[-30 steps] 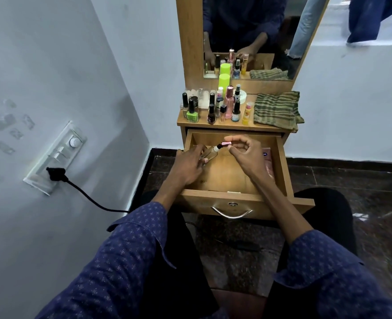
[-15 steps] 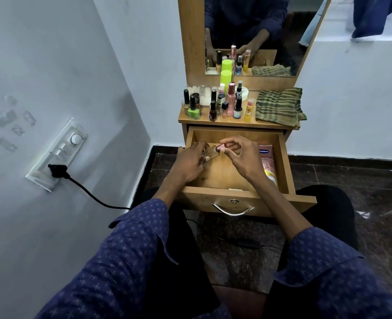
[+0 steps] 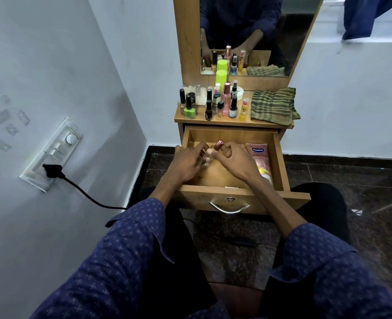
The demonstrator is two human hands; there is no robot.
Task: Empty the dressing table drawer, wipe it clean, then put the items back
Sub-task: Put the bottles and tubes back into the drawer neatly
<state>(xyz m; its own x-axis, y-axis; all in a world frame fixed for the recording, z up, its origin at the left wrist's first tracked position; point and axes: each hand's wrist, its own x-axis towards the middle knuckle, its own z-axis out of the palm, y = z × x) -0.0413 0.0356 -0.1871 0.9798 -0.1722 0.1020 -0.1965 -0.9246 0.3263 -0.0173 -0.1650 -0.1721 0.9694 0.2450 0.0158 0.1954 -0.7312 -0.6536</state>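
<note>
The drawer (image 3: 280,157) stands pulled open at the centre of the frame, below the dressing table top (image 3: 245,122), with both hands inside it. It is a shallow wooden box with a metal handle (image 3: 229,207) on its front; its floor is mostly bare, so I judge the emptying is nearly done. A pink lotion tube (image 3: 260,158) lies flat along its right wall, just right of centre frame. The right hand (image 3: 234,163) is curled, its fingertips pinching a small bottle with a rose cap (image 3: 218,145). The left hand (image 3: 188,163), left of centre, is curled over something small and clear; what it holds I cannot tell. To do this step well, lift each bottle upright by its body, clear the drawer's back edge, and stand it in a free spot on the top without knocking the crowded nail polish bottles (image 3: 210,107). The striped cloth (image 3: 272,105) waits folded at upper right for the wiping.
</note>
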